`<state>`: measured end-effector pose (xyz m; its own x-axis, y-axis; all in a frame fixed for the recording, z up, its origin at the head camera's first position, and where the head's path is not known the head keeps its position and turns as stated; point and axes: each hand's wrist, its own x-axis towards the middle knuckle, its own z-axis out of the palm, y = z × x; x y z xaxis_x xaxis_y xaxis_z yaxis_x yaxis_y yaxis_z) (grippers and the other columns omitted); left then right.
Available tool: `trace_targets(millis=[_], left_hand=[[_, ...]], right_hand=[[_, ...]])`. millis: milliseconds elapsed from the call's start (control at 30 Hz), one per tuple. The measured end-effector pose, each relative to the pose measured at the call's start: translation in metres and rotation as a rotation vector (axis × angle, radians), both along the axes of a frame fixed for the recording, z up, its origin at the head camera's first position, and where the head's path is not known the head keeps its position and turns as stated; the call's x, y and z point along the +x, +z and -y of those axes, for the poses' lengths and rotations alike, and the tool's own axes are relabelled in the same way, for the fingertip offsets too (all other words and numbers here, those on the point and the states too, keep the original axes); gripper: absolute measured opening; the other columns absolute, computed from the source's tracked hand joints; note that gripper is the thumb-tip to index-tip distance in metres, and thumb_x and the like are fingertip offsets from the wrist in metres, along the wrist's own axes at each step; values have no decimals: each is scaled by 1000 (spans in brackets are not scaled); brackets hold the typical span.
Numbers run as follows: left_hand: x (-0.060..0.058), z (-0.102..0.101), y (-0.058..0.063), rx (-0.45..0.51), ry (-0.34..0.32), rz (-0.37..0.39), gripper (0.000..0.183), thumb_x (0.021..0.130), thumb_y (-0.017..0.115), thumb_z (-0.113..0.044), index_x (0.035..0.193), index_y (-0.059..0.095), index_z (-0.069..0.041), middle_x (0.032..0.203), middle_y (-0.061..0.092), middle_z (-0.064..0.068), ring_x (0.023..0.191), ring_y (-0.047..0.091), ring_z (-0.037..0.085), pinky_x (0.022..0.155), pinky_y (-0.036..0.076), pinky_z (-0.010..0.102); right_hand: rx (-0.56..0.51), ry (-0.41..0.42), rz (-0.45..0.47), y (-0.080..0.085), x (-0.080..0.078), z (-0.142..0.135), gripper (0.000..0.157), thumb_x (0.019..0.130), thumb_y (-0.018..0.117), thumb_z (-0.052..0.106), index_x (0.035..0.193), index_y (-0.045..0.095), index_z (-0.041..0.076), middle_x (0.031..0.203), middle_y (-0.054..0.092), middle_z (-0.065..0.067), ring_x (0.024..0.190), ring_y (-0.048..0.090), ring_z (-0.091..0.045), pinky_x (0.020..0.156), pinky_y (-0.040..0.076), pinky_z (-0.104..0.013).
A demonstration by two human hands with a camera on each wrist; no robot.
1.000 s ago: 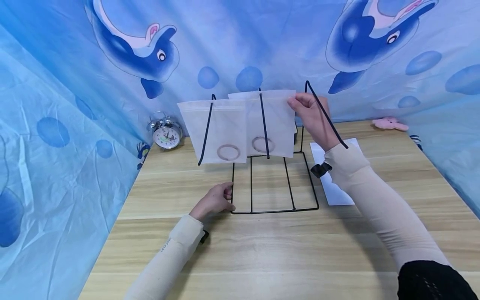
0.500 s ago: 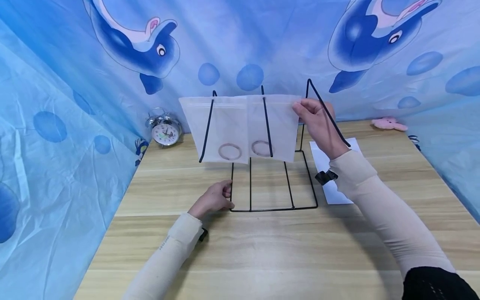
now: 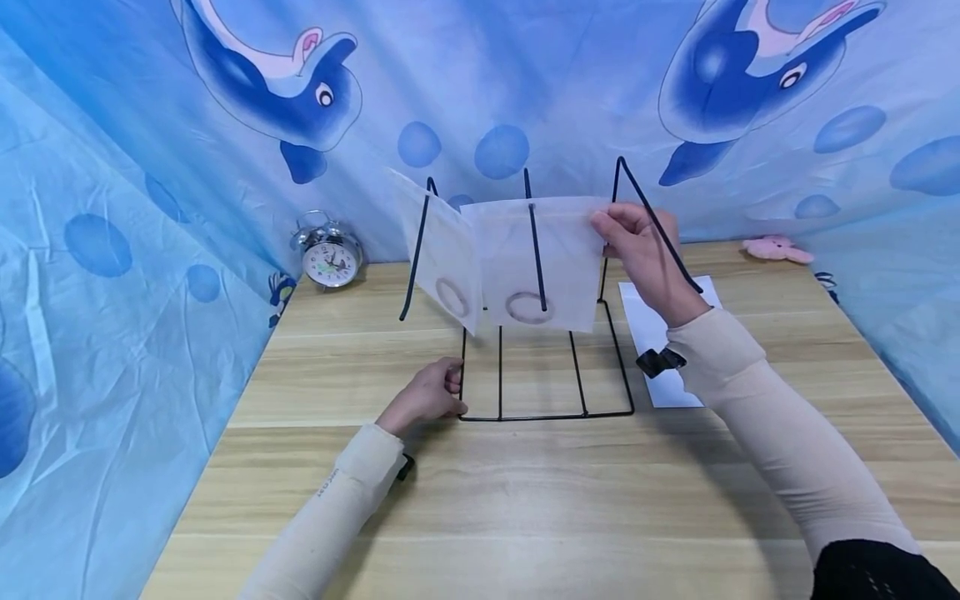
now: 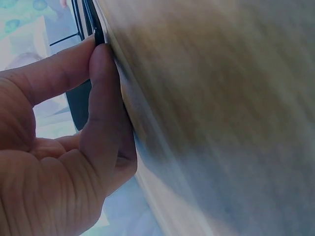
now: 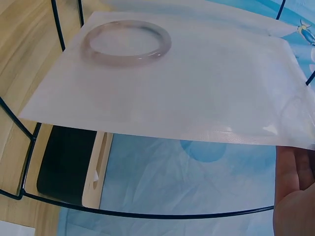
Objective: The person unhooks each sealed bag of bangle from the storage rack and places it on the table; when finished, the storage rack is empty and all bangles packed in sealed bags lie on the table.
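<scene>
Head view records a square translucent white bag [image 3: 570,267], enclosing a glossy pale pinkish ring [image 5: 123,60], at the middle black metal prong [image 3: 537,250], which appears to pass through near the bag's top edge. The right hand [image 3: 637,250], at three o'clock of this bag, pinches its upper corner. At nine o'clock, a second translucent white bag [image 3: 442,242], containing a similar ring [image 3: 459,312], hangs from the left black metal prong [image 3: 416,258], turned at an angle, touched by neither hand. Between two and three o'clock stands the right black metal prong [image 3: 653,212]; no bag is seen on it. All three prongs belong to a black wire rack [image 3: 540,418] on the wood-grain table [image 3: 540,500]. Between seven and eight o'clock, the left hand [image 3: 427,396] grips the rack's near corner, thumb and finger clamped on the wire.

Progress, as judged: the second bag is hung; the first looks threaded, with its release not yet done; the right prong is unused. Further out: a silver alarm clock [image 3: 331,265] at nine o'clock, a white paper sheet [image 3: 636,310] at four.
</scene>
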<state>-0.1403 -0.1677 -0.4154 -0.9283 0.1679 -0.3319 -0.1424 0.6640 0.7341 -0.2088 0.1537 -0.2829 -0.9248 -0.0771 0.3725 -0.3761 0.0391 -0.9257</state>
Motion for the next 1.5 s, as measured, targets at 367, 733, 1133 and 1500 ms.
trace_targets(millis=[367, 733, 1133, 1500], left_hand=[[2, 2, 1, -17, 6, -9, 80, 76, 81, 8, 147, 44, 2, 109, 57, 8, 101, 54, 22, 74, 55, 30], [0, 2, 0, -24, -35, -44, 79, 75, 82, 8, 145, 45, 5, 106, 55, 8, 97, 54, 21, 79, 52, 31], [-1, 2, -2, -3, -13, -24, 81, 75, 81, 10, 146, 43, 4, 107, 53, 8, 97, 53, 22, 76, 53, 31], [-1, 1, -1, -9, -21, -29, 80, 75, 80, 10, 145, 43, 4, 107, 55, 8, 98, 53, 21, 84, 49, 34]], right_hand=[[-76, 110, -16, -2, 16, -4, 19, 97, 69, 18, 106, 76, 3, 99, 74, -5, 94, 66, -20, 77, 56, -27], [-78, 133, -10, -4, 34, -10, 15, 98, 67, 15, 102, 76, 4, 92, 74, -3, 86, 68, -16, 72, 57, -26], [-125, 189, 54, -6, 49, -13, 16, 98, 67, 14, 105, 77, 4, 99, 74, -4, 93, 67, -18, 76, 57, -28], [-241, 233, 63, -11, 76, -9, 17, 100, 61, 4, 99, 77, 5, 94, 73, -2, 87, 67, -15, 77, 56, -29]])
